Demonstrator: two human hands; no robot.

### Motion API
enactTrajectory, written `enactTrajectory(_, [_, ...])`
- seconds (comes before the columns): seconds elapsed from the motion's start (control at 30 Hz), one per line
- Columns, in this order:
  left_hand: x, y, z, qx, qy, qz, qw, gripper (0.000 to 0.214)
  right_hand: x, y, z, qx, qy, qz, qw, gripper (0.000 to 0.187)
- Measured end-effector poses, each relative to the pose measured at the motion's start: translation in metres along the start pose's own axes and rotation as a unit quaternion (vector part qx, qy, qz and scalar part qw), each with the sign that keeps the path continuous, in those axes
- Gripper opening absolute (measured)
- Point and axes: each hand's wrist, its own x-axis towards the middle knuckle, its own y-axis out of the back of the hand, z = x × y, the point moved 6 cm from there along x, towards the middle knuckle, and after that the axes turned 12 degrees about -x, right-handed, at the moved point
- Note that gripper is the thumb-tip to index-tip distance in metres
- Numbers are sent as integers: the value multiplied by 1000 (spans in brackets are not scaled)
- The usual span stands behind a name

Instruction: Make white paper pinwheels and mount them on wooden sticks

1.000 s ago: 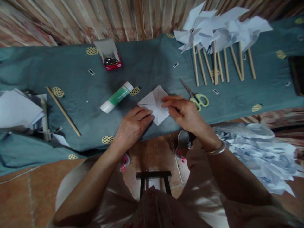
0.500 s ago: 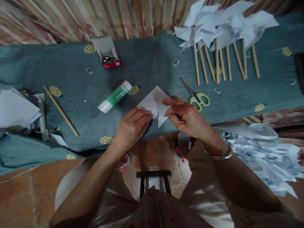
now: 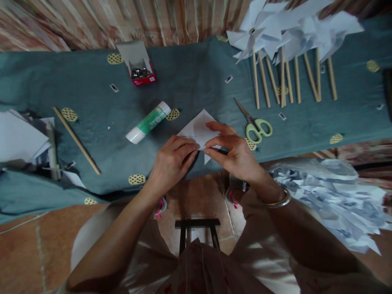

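Note:
A square of white paper (image 3: 197, 125) with slits and creases lies cornerwise near the table's front edge. My left hand (image 3: 176, 157) pinches a flap of it near the middle, fingers pressed together. From the right, my right hand (image 3: 234, 151) has thumb and index finger closed on the paper close to the left fingertips; its other fingers partly cover the sheet. A green-and-white glue stick (image 3: 148, 122) lies to the left of the paper. Scissors (image 3: 254, 122) with light green handles rest to the right, points away from me.
Several white paper pinwheels (image 3: 260, 32) on wooden sticks lie at the back right. An open box (image 3: 143, 77) of metal pins stands at the back. A loose stick (image 3: 76, 141) and stacked paper (image 3: 21, 136) are left. Cut paper fills a bag (image 3: 333, 196) at lower right.
My right hand has moved left across the paper, and its thumb and index finger have come together beside my left fingertips. The left hand still pinches the paper.

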Motion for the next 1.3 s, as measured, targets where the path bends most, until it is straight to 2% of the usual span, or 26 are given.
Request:
enactTrajectory(0.17, [0,0,-3,-19,28,23,999,14,0,-3,0,-14,-38,40,998,7])
enactTrajectory(0.33, [-1,0,-3,-38,49,24,998,13,1,-5,-1,-35,-41,40,998,8])
enactTrajectory(0.57, [0,-1,-3,-46,27,27,998,15,0,-5,-1,-51,-31,60,996,2])
enactTrajectory(0.73, [0,-1,-3,-27,26,17,999,16,-1,-5,1,-38,-44,66,996,11])
enactTrajectory(1.03, [2,-2,-5,-21,45,1,999,19,0,-1,0,-38,-50,71,995,5])
enactTrajectory(1.3, [2,-3,-7,-18,68,-11,997,21,-1,2,5,-37,-70,76,994,17])
